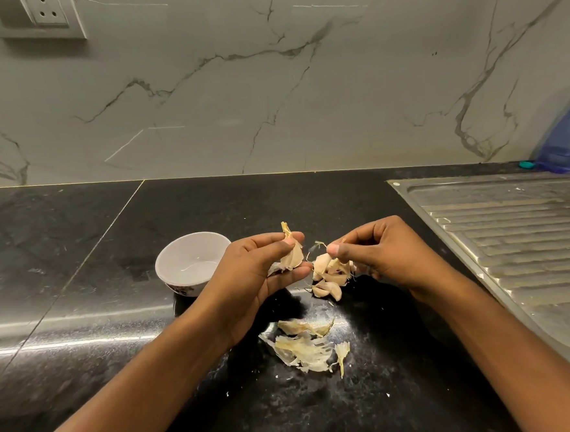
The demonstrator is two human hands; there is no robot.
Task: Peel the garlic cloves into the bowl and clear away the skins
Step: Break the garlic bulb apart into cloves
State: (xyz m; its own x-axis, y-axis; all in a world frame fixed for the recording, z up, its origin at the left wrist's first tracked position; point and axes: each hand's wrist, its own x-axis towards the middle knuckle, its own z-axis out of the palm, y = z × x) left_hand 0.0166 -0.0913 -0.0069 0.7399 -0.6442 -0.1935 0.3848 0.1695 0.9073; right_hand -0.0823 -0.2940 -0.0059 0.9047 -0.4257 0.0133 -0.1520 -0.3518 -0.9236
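Middle of worktop [80, 297], black speckled stone: left hand [263, 268] pinches one papery clove [291, 257] between thumb and fingers, likely next for peeling. Right hand [377, 253], thumb and forefinger clamped on wiry stem end, holds garlic cluster [331, 270] just beside. Glossy white bowl [192, 259] waits near left wrist, seemingly empty. Brittle, translucent skins [303, 346] heaped toward near edge, kept apart for clearing

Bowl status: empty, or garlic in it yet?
Empty. The bowl stands upright; its white inside shows bare, nothing in it.

white bowl [192, 261], black speckled counter [80, 297], pale skins [303, 347]
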